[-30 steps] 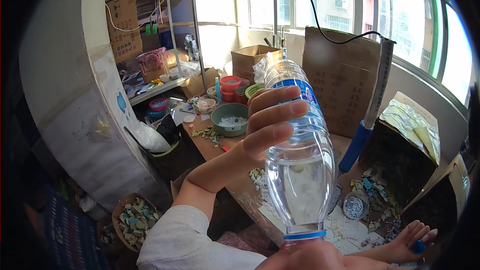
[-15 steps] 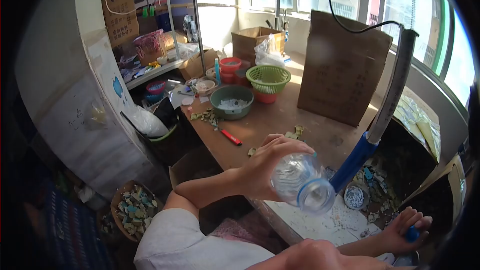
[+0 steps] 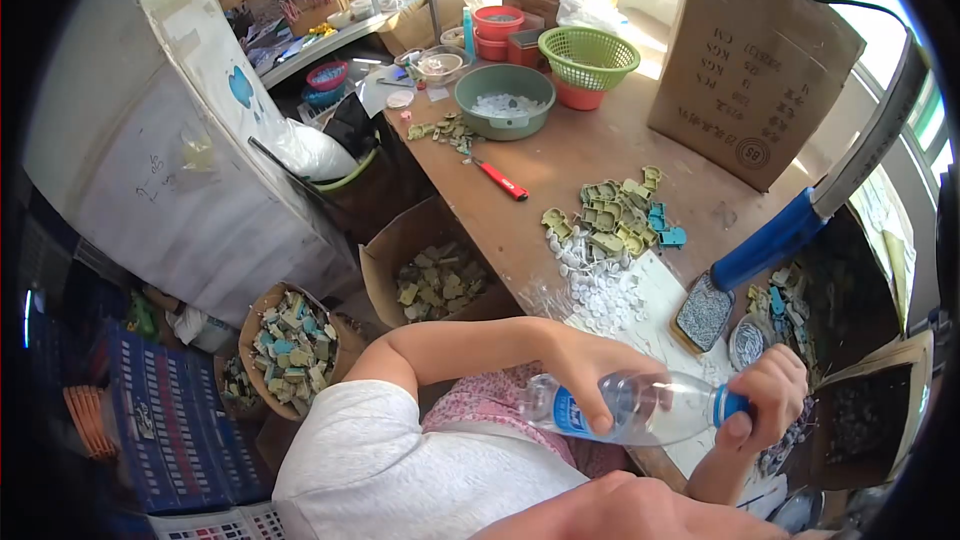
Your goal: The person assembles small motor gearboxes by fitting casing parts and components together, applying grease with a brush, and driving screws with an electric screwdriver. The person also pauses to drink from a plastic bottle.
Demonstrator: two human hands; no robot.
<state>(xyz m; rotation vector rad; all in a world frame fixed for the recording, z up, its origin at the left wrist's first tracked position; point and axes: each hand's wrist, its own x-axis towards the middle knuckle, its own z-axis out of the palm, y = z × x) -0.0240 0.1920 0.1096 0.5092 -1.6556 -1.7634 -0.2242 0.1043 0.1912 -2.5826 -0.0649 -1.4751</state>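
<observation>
My left hand (image 3: 588, 368) is wrapped round the middle of a clear plastic bottle (image 3: 655, 408) with a blue label, which lies nearly level in front of my chest. At the bottle's neck sits a blue cap (image 3: 733, 405), gripped by the fingers of my right hand (image 3: 772, 390). Beyond the bottle, a heap of small white plastic pieces (image 3: 605, 295) lies on the workbench (image 3: 490, 230) against a pile of olive-green plastic parts (image 3: 615, 215).
A blue upright arm (image 3: 770, 240) rises at the right beside a tray of grey granules (image 3: 704, 314). Farther back stand a green basin (image 3: 505, 125), a green basket (image 3: 590, 60) and a large cardboard sheet (image 3: 755, 70). A red-handled tool (image 3: 503, 182) lies on the bench. Boxes of parts (image 3: 292, 350) stand at left.
The bottle has turned from its open mouth facing me to lying sideways, mouth rightward. My right hand has brought the blue cap up to its neck. The view has tilted downward.
</observation>
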